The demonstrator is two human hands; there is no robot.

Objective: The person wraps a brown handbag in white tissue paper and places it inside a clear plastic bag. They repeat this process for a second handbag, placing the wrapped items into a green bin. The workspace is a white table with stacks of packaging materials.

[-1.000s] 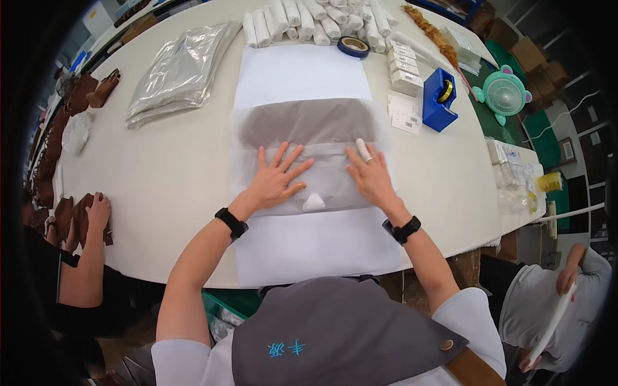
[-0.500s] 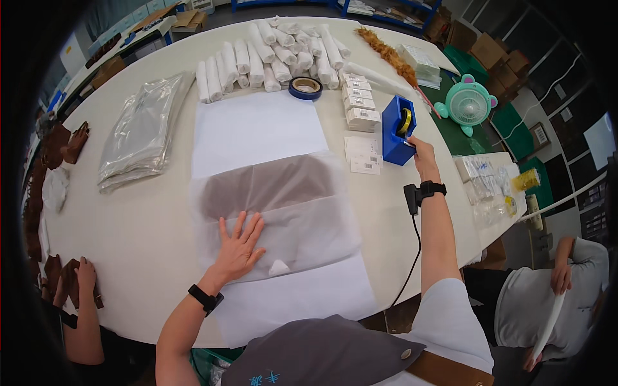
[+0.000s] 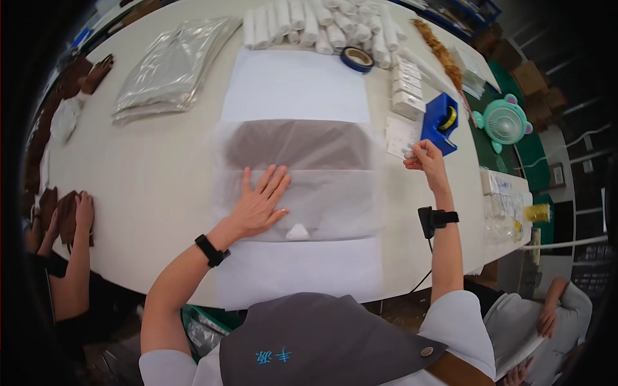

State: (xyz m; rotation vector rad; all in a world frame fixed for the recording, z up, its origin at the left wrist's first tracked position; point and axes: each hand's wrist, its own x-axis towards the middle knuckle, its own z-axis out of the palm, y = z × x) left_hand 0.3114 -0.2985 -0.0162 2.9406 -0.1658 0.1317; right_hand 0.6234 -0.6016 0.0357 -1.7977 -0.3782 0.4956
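Observation:
A dark garment wrapped in translucent white tissue paper lies on a white sheet in the middle of the round table. My left hand presses flat on the folded tissue, fingers spread. My right hand is off to the right, fingers pinched on a small white sticker above a sheet of labels, just in front of the blue tape dispenser.
Rolled white bundles, a blue tape roll, small white boxes and clear plastic bags lie at the far side. A green fan stands at right. Another person's hand holds brown pieces at left; a further person sits lower right.
My right hand left the tissue, reached out to the tape dispenser, and now has drawn back slightly, pinching a sticker. My left hand stayed pressed on the tissue.

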